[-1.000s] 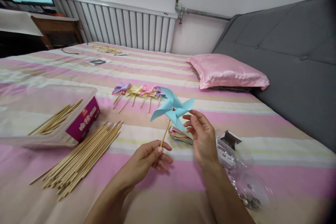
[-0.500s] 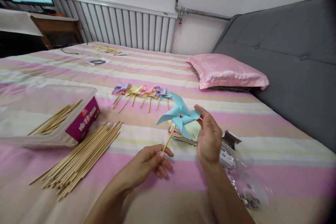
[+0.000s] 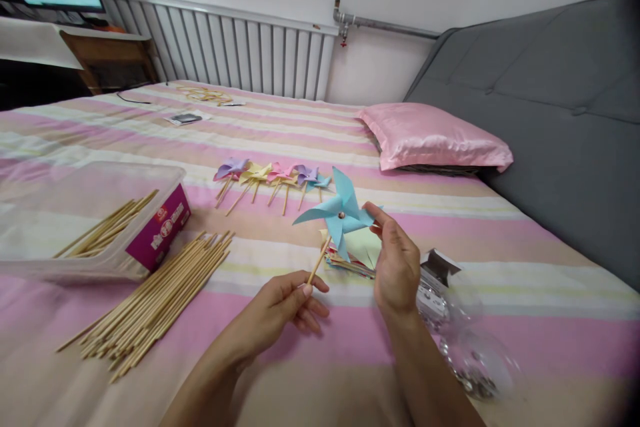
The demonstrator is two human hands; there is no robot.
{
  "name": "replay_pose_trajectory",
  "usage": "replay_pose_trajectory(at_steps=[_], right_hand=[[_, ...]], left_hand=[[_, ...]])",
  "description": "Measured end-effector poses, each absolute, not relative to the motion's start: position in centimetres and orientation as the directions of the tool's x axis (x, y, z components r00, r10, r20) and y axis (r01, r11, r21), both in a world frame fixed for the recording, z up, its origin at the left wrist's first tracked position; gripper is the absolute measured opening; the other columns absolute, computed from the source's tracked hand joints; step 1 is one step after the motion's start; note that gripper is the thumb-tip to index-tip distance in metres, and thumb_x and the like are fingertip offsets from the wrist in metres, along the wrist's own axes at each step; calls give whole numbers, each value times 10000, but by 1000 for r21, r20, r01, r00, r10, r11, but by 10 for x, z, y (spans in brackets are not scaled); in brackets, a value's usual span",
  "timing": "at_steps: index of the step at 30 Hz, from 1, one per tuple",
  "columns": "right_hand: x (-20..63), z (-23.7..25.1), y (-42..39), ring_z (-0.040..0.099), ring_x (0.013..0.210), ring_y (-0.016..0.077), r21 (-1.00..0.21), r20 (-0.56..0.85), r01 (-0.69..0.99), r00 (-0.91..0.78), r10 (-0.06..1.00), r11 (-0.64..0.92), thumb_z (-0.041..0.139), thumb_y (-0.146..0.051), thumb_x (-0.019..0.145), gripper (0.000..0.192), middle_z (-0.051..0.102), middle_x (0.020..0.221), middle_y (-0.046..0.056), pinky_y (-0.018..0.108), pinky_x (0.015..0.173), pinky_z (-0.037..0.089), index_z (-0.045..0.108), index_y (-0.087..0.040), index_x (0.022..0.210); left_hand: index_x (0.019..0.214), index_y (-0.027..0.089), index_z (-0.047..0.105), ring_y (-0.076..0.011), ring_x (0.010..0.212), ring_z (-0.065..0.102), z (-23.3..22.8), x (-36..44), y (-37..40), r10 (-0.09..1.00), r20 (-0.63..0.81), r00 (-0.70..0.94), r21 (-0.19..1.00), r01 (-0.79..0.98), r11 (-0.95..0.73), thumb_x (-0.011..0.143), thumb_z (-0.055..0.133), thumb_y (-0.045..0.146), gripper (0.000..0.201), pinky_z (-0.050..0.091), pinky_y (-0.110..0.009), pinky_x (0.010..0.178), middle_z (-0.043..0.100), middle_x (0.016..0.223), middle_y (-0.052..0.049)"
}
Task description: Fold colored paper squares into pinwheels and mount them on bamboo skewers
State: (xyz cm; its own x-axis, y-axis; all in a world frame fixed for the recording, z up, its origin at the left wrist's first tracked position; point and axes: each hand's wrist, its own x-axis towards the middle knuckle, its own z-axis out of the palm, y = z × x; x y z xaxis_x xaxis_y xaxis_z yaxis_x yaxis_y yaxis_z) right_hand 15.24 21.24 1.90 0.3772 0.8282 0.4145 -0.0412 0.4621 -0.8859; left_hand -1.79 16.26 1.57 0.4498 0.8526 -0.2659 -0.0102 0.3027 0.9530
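- Just below frame centre, my left hand (image 3: 280, 310) has its grip closed on the lower end of the pinwheel's stick (image 3: 318, 260).
- The blue pinwheel (image 3: 336, 211) rises up-right from it; my right hand (image 3: 397, 260) pinches one paper blade.
- Four folded blades, a bead at the centre.
- A striped pink bed (image 3: 300, 140) lies beneath, loose sticks (image 3: 155, 303) at lower left, a pink pillow (image 3: 433, 137) at upper right.
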Motion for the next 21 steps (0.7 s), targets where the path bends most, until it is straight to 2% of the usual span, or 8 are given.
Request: replay_pose_trajectory(at_steps=[11,21], right_hand=[[151,18,209,587,929,201,-911,369,-58,325,871,408,460,-419,875,339,677,1086,67,350,818,405,699,-219,1009],[151,19,206,572,838,171,-911,396,-27,212,893,410,452,-394,892,309,701,951,31,320,769,415,709,-254,990]], left_hand=[[975,141,547,-173,642,659,17,-18,164,879,-248,408,952,-65,299,844,504,442,331,467,-271,604,709,818,-107],[980,140,545,-171,627,653,20,-18,164,888,-263,378,945,-84,316,834,525,438,332,465,-275,609,706,809,-103]])
